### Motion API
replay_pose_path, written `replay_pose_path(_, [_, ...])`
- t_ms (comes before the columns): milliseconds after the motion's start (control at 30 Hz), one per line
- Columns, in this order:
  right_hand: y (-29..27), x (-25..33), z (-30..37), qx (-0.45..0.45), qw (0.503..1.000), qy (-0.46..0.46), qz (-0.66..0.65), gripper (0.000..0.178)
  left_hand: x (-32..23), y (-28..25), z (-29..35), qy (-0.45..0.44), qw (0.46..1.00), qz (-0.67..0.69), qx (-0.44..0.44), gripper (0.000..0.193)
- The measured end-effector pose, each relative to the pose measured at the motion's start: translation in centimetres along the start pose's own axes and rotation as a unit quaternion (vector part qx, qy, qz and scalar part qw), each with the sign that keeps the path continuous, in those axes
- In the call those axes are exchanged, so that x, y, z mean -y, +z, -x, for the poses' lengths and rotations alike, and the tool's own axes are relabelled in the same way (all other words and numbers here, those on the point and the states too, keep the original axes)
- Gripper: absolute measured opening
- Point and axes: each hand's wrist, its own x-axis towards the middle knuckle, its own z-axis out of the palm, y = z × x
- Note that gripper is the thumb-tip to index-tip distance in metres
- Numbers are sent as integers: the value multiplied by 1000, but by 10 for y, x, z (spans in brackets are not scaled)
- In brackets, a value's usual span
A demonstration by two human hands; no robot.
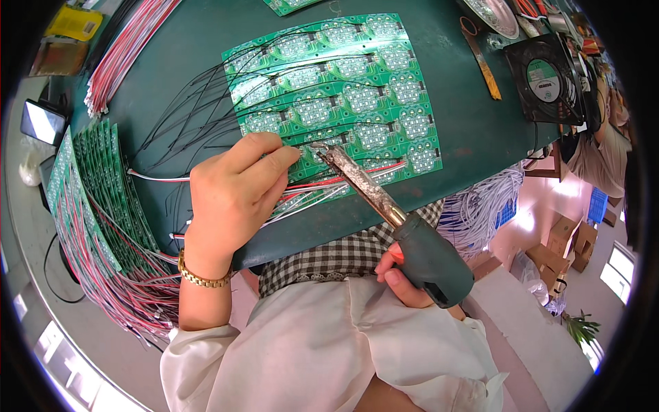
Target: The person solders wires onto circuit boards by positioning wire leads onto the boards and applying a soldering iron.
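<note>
A green circuit board panel (374, 99) with repeated round clusters of small parts lies flat on the table. My left hand (240, 182), with a gold bracelet at its wrist, is over the panel's lower left, thumb and fingers pinched together. What sits between those fingertips is too small to make out; thin black wires (185, 123) and red and white wires (322, 184) pass close by and under this hand. My right hand (405, 281) grips a soldering iron (429, 257) by its dark handle. The iron's tip touches or hovers just above the panel beside my left fingertips.
Several wired boards (103, 199) stand stacked at the left, below a bundle of red and white wires (130, 51). On the right are tweezers (482, 62), a black fan (546, 81) and a metal dish (493, 15). White cables (477, 206) hang past the table's near edge.
</note>
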Motion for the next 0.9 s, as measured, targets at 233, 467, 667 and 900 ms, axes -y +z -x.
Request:
replay_pose_path(233, [-5,-41,1,-31,935,-278,217,7,-1,2,-1,1,1000,7,1,23])
replay_pose_path(467, [-2,-23,-2,-12,946,-222,237,7,0,2,0,0,1000,0,3,22])
replay_pose_path(667, [-16,0,2,127,950,-178,220,15,0,2,-1,0,1000,11,-2,23])
replay_pose_path(900, [-12,-7,-7,88,914,-378,119,53,1,4,0,-3,1000,11,3,23])
